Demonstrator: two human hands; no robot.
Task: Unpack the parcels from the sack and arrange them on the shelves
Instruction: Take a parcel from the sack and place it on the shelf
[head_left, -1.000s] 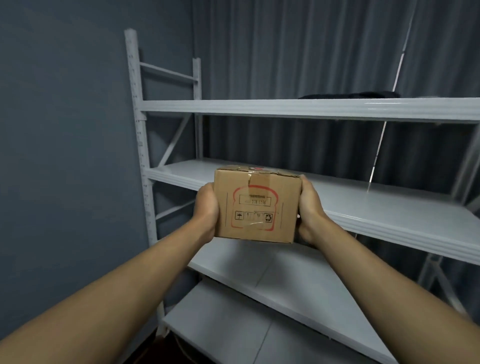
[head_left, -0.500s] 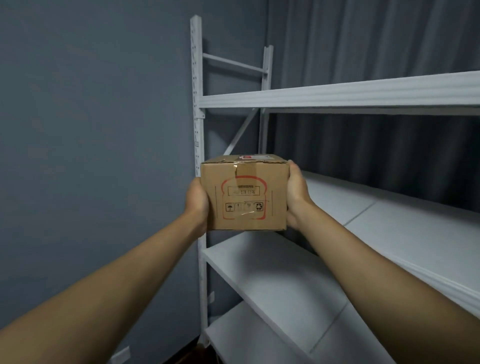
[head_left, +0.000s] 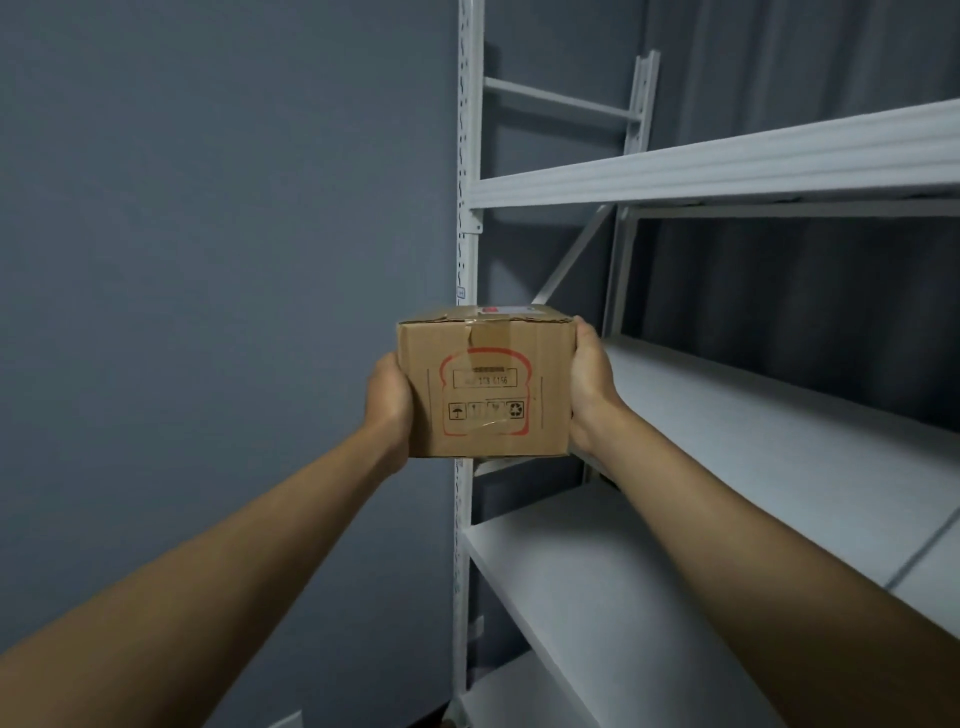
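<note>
Grey-blue wall (head_left: 208, 260) to the left, white metal shelving (head_left: 727, 171) to the right, with a cardboard parcel (head_left: 485, 387) that you hold between them.
Your bare arms reach forward and hold the parcel in the air at the rack's front left post (head_left: 466, 156), level with the middle shelf (head_left: 779, 447) and touching no shelf. Your left hand (head_left: 387, 402) grips its left side, your right hand (head_left: 589, 382) grips its right side with fingers curled round the far top corner. Brown tape crosses the parcel's top; a red bread-slice outline and handling symbols mark its front.

Two bare forearms, hands (head_left: 387, 400) seemingly without rings, no sleeves
</note>
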